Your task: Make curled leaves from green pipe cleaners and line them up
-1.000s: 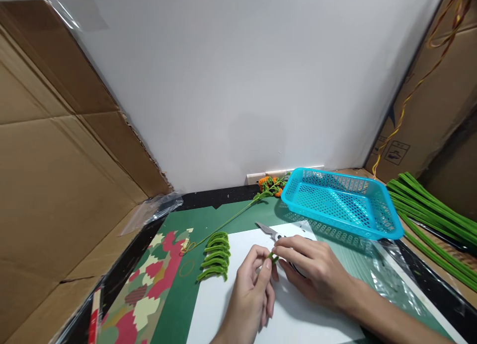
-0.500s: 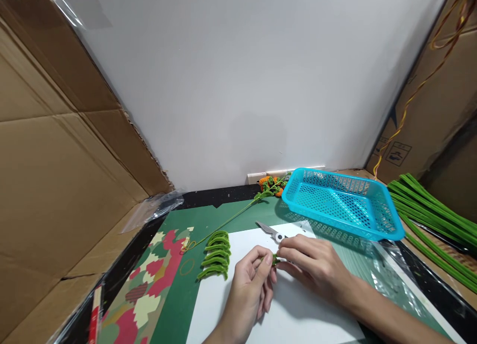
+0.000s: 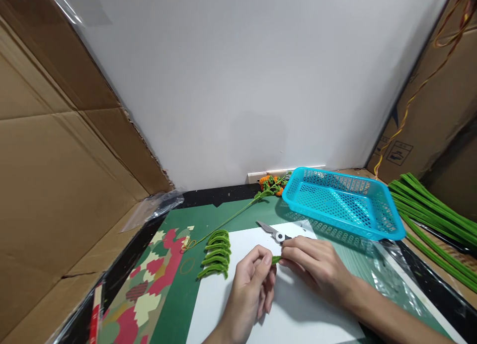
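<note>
Between my two hands is a short green pipe cleaner piece [image 3: 276,259], mostly hidden by the fingers. My left hand [image 3: 253,279] pinches one end with thumb and forefinger. The fingertips of my right hand [image 3: 313,262] close on the other end. Left of them lies a row of several bent green pipe cleaner pieces [image 3: 216,254], partly over the edge of the white sheet [image 3: 212,314]. Just beyond my right hand rest pruning shears [image 3: 274,231], blades pointing up and left, the handles partly covered by that hand.
A blue plastic basket [image 3: 343,205] stands at the back right. Long green pipe cleaners [image 3: 436,220] lie at the far right. An orange pipe cleaner flower [image 3: 270,182] with a long stem lies at the back. Cardboard walls [image 3: 67,135] flank both sides. A rubber band [image 3: 187,265] lies left.
My right hand has shifted slightly right, away from the left, so a little more of the green piece shows between them. The left hand stays almost in place.
</note>
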Action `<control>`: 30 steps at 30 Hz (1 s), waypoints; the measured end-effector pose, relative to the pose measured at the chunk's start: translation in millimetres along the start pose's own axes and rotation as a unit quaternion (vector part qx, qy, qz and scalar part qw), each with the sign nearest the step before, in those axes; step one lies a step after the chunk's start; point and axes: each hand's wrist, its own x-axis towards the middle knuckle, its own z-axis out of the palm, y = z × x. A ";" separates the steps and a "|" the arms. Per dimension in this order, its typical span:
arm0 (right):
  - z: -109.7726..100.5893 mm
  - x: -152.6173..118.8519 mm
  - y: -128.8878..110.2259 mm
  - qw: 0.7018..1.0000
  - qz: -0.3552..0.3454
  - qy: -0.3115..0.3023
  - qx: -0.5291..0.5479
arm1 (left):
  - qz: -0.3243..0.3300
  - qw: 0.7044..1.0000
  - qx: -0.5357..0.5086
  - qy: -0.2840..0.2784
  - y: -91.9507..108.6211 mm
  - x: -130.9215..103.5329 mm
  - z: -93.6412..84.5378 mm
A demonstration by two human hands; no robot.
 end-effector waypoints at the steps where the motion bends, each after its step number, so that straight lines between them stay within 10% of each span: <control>1: 0.3 -0.2 0.0 1.000 0.005 0.001 0.005 | 0.002 1.000 -0.002 -0.001 -0.3 0.4 0.2; 30: 4.9 -3.1 -3.1 1.000 0.019 -0.010 -0.003 | 0.050 0.994 0.087 0.034 -14.0 2.6 -4.6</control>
